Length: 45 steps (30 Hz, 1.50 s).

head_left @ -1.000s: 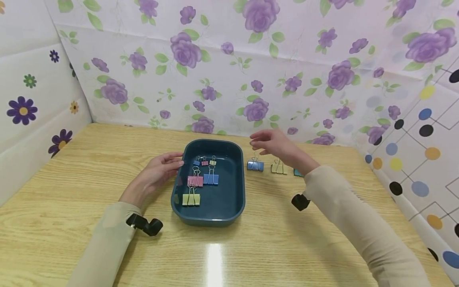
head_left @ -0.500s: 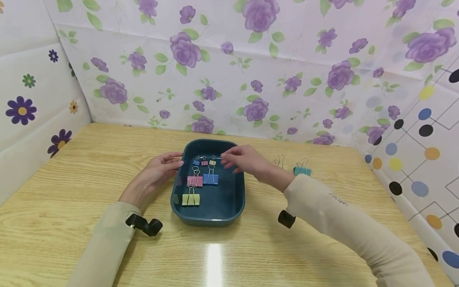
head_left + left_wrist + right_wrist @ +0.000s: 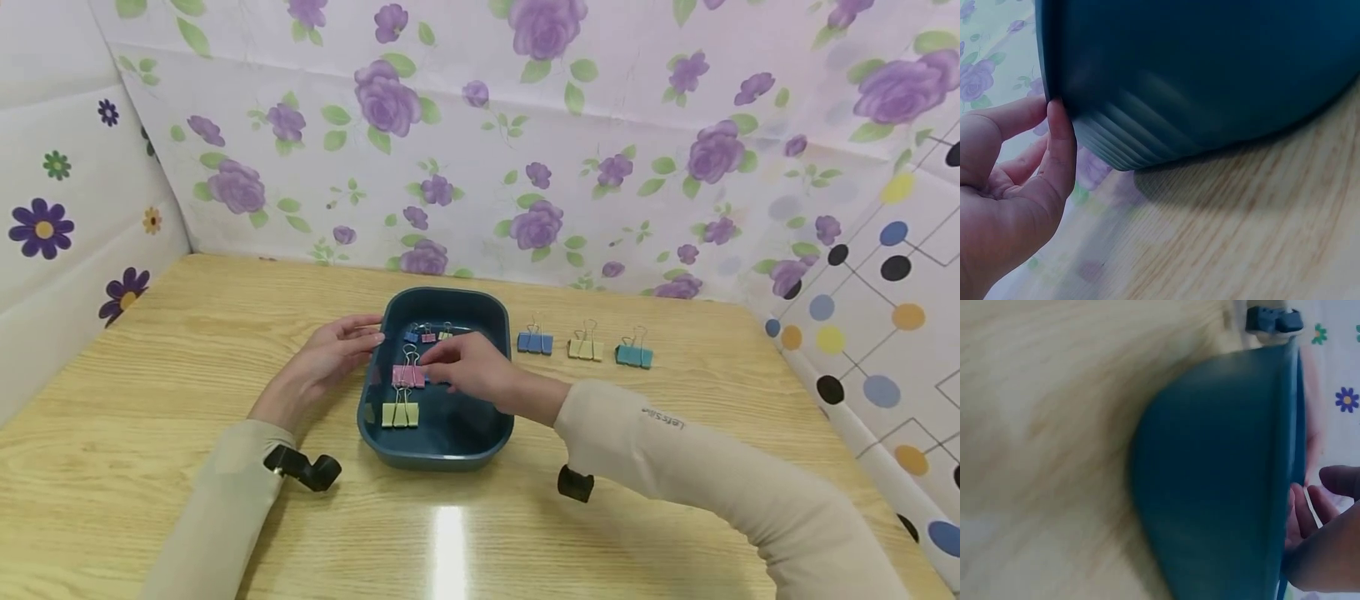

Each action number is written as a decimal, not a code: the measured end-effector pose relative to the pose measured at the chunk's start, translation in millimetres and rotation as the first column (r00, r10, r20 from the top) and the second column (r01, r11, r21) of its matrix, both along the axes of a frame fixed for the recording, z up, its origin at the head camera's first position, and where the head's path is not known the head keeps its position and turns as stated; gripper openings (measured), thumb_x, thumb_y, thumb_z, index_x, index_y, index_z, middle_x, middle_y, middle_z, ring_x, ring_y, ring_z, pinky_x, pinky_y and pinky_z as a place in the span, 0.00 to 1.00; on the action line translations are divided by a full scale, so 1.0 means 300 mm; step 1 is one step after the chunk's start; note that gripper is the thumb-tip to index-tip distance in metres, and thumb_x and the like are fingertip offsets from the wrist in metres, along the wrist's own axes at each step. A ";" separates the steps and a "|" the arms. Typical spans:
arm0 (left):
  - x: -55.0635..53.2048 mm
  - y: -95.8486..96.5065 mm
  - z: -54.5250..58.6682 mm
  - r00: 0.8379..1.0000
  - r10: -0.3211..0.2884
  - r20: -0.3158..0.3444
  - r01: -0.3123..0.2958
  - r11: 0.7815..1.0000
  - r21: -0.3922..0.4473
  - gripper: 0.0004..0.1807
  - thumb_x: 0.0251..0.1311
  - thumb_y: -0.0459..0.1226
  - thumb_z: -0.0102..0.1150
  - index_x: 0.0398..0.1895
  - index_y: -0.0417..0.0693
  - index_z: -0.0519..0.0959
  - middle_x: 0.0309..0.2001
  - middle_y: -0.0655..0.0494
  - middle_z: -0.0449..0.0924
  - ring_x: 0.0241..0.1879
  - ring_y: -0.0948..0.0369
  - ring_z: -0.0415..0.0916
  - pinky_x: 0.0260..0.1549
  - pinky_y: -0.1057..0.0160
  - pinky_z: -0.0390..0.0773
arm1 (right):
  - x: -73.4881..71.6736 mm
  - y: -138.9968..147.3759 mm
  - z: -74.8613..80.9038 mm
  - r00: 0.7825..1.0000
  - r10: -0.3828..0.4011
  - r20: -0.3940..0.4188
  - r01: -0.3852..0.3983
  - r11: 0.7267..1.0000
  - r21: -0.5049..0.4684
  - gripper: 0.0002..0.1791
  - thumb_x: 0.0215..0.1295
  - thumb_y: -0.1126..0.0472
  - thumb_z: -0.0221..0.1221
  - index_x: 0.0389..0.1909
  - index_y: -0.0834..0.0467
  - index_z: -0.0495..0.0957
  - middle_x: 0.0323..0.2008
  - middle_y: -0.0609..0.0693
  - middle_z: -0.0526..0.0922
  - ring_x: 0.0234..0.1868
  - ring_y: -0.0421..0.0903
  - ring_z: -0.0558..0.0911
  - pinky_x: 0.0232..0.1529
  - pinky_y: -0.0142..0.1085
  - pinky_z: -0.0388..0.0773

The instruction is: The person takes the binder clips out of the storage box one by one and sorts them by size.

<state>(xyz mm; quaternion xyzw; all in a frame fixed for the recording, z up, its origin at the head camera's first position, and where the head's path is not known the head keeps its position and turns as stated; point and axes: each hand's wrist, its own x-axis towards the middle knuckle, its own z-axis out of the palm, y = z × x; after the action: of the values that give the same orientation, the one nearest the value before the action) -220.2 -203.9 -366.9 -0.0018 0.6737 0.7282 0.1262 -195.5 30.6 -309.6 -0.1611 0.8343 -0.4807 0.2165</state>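
A dark teal plastic bin (image 3: 438, 460) stands on the table, holding several binder clips. My left hand (image 3: 330, 358) pinches its left rim between thumb and finger, as the left wrist view shows. My right hand (image 3: 472, 367) is over the inside of the bin, fingertips right at a pink binder clip (image 3: 405, 377). In the right wrist view its thumb (image 3: 1338, 478) and fingers are apart. A yellow binder clip (image 3: 401, 415) lies in front of the pink one. Small blue (image 3: 411, 337), pink (image 3: 428, 337) and yellow clips line the back. The right hand mostly hides a blue clip.
Right of the bin, a larger blue binder clip (image 3: 535, 342), a yellow binder clip (image 3: 585, 348) and a teal binder clip (image 3: 633, 356) form a row on the wooden table (image 3: 187, 350). Flower-patterned cloth (image 3: 465, 183) hangs behind the table.
My right hand has moved left, from above the larger blue clip outside to over the clips in the bin. The outside row is uncovered now. My left hand stays at the rim.
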 end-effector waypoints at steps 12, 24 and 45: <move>0.002 -0.003 -0.001 1.000 -0.003 -0.015 0.003 1.000 0.007 0.29 0.68 0.34 0.55 0.69 0.34 0.59 0.55 0.47 0.70 0.47 0.63 0.74 0.48 0.70 0.75 | 0.005 -0.079 -0.041 0.988 -0.096 0.121 0.099 0.995 -0.020 0.10 0.64 0.66 0.62 0.45 0.62 0.84 0.41 0.49 0.81 0.44 0.51 0.79 0.43 0.39 0.80; 0.007 -0.006 0.002 0.999 0.001 -0.044 0.001 1.000 0.031 0.28 0.68 0.31 0.53 0.68 0.31 0.59 0.49 0.51 0.72 0.44 0.65 0.75 0.47 0.70 0.75 | 0.003 -0.119 -0.067 0.985 -0.075 0.158 0.074 0.997 0.013 0.10 0.64 0.67 0.62 0.44 0.64 0.85 0.38 0.50 0.83 0.39 0.44 0.82 0.40 0.38 0.81; 0.008 0.007 -0.010 0.999 0.005 -0.044 -0.004 1.000 0.021 0.29 0.69 0.32 0.53 0.70 0.31 0.58 0.54 0.45 0.71 0.46 0.65 0.75 0.49 0.70 0.75 | -0.012 0.015 -0.039 1.000 -0.021 -0.011 0.022 0.999 0.040 0.09 0.66 0.61 0.62 0.41 0.61 0.85 0.36 0.48 0.84 0.36 0.44 0.83 0.41 0.38 0.80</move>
<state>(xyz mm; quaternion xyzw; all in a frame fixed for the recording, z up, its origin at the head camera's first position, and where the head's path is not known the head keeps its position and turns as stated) -217.7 -201.9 -369.8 0.0138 0.6688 0.7352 0.1097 -199.1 35.0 -321.4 -0.1503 0.8468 -0.4651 0.2099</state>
